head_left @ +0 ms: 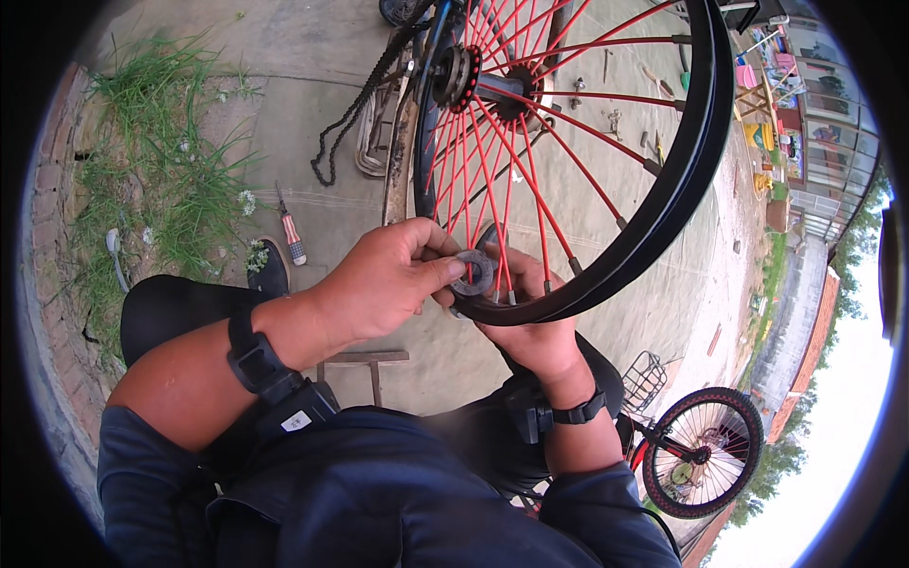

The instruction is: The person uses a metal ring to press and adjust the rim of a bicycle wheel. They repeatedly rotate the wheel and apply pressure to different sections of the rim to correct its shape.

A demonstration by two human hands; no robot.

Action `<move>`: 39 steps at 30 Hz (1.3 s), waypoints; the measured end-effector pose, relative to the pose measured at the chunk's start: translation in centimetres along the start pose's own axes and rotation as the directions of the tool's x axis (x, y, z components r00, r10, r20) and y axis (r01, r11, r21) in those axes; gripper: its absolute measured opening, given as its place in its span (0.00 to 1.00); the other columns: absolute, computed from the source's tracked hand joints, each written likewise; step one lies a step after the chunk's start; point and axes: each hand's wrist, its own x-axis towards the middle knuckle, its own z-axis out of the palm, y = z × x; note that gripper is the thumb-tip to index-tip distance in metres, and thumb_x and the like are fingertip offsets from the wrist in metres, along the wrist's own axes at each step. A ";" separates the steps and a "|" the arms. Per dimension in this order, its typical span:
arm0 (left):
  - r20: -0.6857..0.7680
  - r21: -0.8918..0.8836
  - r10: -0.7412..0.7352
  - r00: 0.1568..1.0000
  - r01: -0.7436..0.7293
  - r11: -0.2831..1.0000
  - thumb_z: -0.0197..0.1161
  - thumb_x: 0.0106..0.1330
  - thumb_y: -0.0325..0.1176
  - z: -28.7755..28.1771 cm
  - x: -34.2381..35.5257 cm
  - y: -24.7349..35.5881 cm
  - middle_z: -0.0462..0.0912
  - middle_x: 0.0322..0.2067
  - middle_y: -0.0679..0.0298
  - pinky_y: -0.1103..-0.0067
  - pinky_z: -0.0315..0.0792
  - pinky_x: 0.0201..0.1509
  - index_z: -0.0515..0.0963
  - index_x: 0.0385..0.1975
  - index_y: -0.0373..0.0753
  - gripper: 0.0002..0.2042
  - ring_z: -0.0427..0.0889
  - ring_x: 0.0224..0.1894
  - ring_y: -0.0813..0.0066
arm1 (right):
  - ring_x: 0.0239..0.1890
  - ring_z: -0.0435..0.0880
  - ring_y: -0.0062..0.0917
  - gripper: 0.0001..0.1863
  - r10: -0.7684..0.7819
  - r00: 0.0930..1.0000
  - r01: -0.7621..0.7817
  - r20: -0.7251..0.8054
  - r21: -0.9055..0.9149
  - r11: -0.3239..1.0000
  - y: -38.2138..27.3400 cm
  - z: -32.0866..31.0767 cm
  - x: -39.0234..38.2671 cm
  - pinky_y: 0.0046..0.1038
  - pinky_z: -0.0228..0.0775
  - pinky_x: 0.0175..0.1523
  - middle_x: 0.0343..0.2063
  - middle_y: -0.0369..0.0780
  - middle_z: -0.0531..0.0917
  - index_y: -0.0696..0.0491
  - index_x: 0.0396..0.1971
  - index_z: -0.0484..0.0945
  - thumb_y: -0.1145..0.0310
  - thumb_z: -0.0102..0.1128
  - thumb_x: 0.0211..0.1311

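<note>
Evidently pinching a small, flat, grey ring, seemingly of metal point(487, 272), between thumb and fingertips of the left hand point(383, 275), at the near lower edge of a large spoked wheel. Lying just to the right of the left thumb, and up and left from the palm of the right hand point(536, 346); so nearer to the left, indeed in its grip. Curled from below around the glossy black wheel rim point(639, 241) with the right, fingers raised behind the thin red spokes point(524, 185), close beside the ring. Hands near together, then, about ring and rim; cannot tell of any contact between right fingertips and ring.

Round in outline, so without a long axis; broad face turned mostly toward the camera. Set close to the inner side of the rim, among spoke ends, with spokes running from there up to the dark metal hub point(499, 88), well apart from both hands. Cannot tell the ring as threaded over a spoke or merely lying against one. Most decisive, as a judgement: closeness of ring to rim and spoke ends.
</note>
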 end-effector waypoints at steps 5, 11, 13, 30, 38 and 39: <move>0.053 -0.056 -0.001 0.999 0.004 0.998 0.59 0.76 0.31 0.1 0.1 0.0 0.85 0.37 0.64 0.84 0.70 0.28 0.76 0.49 0.34 0.09 0.83 0.32 0.82 | 0.41 0.88 0.25 0.30 -0.082 0.994 0.073 -0.065 -0.130 0.989 0.2 0.0 0.0 0.27 0.81 0.44 0.41 0.42 0.87 0.57 0.56 0.76 0.74 0.78 0.52; 0.096 -0.235 0.026 0.995 -0.002 0.972 0.57 0.77 0.30 0.2 0.0 -0.3 0.82 0.34 0.66 0.86 0.67 0.26 0.76 0.50 0.35 0.08 0.80 0.28 0.83 | 0.42 0.88 0.29 0.29 -0.097 0.990 0.074 -0.098 -0.212 0.974 0.0 -0.2 -0.2 0.29 0.79 0.47 0.41 0.43 0.86 0.57 0.55 0.78 0.76 0.77 0.51; 0.104 -0.247 0.032 0.994 -0.006 0.969 0.57 0.77 0.30 0.1 0.1 -0.4 0.82 0.34 0.67 0.86 0.66 0.25 0.77 0.51 0.36 0.08 0.79 0.27 0.83 | 0.42 0.88 0.30 0.29 -0.113 0.989 0.090 -0.100 -0.213 0.973 0.1 -0.3 -0.2 0.30 0.79 0.47 0.40 0.43 0.86 0.57 0.56 0.78 0.77 0.77 0.51; -0.027 -0.010 0.069 0.997 -0.069 0.998 0.63 0.75 0.35 0.1 0.1 -0.6 0.83 0.31 0.65 0.82 0.71 0.25 0.79 0.42 0.35 0.09 0.78 0.23 0.80 | 0.32 0.80 0.20 0.31 -0.025 0.997 0.021 -0.075 -0.056 0.998 -1.2 -0.9 0.0 0.26 0.74 0.38 0.31 0.35 0.81 0.60 0.57 0.81 0.78 0.78 0.47; -0.082 0.510 0.176 0.981 -0.111 0.853 0.62 0.73 0.29 1.0 -1.0 1.5 0.81 0.22 0.64 0.79 0.73 0.25 0.77 0.33 0.31 0.08 0.79 0.22 0.82 | 0.34 0.82 0.20 0.31 -0.017 0.997 -0.001 -0.075 -0.228 0.974 -1.0 -0.2 0.1 0.26 0.75 0.39 0.31 0.34 0.80 0.59 0.56 0.80 0.76 0.78 0.49; -0.078 0.516 0.174 0.982 -0.109 0.849 0.61 0.74 0.29 1.0 -1.0 1.5 0.81 0.22 0.64 0.79 0.73 0.25 0.77 0.34 0.31 0.08 0.79 0.22 0.82 | 0.33 0.81 0.20 0.31 -0.010 0.998 -0.005 -0.063 -0.234 0.972 -1.5 -0.2 0.2 0.26 0.75 0.39 0.31 0.34 0.80 0.59 0.56 0.81 0.76 0.78 0.49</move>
